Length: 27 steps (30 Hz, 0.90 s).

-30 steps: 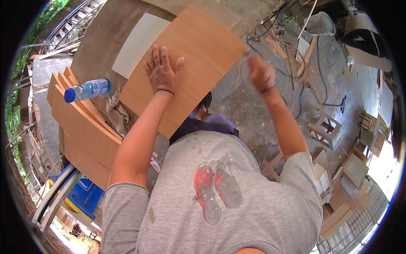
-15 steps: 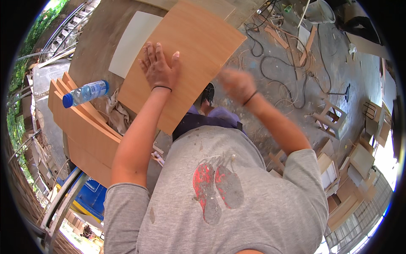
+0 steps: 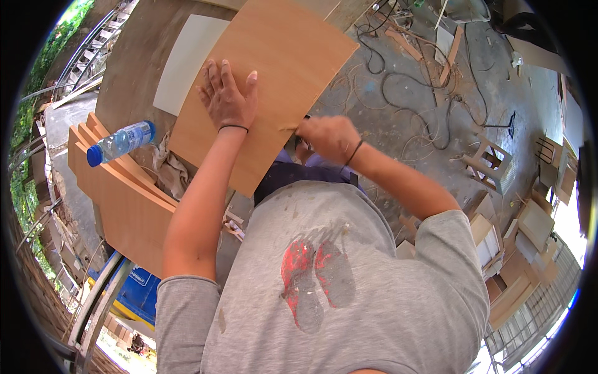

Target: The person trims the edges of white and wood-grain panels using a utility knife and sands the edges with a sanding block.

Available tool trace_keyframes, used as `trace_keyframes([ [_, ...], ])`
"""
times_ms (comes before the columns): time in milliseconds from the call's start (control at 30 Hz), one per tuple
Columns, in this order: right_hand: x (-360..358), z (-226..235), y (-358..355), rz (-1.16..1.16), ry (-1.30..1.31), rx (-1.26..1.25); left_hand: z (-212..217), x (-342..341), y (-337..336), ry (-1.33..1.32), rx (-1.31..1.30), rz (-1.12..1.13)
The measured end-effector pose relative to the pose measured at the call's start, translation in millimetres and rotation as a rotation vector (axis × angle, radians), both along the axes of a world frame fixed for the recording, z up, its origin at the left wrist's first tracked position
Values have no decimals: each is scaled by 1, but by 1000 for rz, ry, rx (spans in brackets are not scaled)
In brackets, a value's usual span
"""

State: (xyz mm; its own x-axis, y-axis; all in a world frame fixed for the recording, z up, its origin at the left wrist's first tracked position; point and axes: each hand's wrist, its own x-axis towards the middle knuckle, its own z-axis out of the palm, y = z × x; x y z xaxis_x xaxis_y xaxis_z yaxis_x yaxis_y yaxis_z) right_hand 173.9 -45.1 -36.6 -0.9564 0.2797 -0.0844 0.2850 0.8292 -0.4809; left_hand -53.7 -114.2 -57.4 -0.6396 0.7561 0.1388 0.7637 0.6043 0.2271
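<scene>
A light-brown wood-grain panel (image 3: pixel 293 62) lies across the work surface in front of me. My left hand (image 3: pixel 230 100) rests flat on its face, fingers stretched and thumb out to the side. At the panel's right edge is my right hand (image 3: pixel 331 137), its fingers closed. What those fingers hold is hidden; a small tan sliver (image 3: pixel 288 128) shows on the panel just beside them. A white sheet (image 3: pixel 187 65) sticks out from under the panel's left side.
On the left, several curved wood-grain panels (image 3: pixel 131 218) stand stacked, with a blue-capped water bottle (image 3: pixel 121 143) on top and a crumpled rag (image 3: pixel 169 168) beside them. Black cable (image 3: pixel 405 93) and offcuts litter the floor at right, near a small wooden stool (image 3: pixel 489 163).
My right hand has moved left and slightly down, in against the panel's right edge. My left hand stays spread on the panel.
</scene>
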Motion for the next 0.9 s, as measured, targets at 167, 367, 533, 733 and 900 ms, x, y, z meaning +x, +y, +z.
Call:
trace_keyframes([
  [167,11,2,121,-610,-75,283,2,2,2,12,-6,3],
  [367,5,-5,26,-62,232,0,1,2,0,18,27,-2],
  [533,20,-28,110,-377,59,288,3,2,1,15,38,4],
  [733,29,-13,136,-772,425,82,-2,2,1,17,18,13],
  [900,55,-47,113,-918,475,-64,16,7,-3,-5,45,-137],
])
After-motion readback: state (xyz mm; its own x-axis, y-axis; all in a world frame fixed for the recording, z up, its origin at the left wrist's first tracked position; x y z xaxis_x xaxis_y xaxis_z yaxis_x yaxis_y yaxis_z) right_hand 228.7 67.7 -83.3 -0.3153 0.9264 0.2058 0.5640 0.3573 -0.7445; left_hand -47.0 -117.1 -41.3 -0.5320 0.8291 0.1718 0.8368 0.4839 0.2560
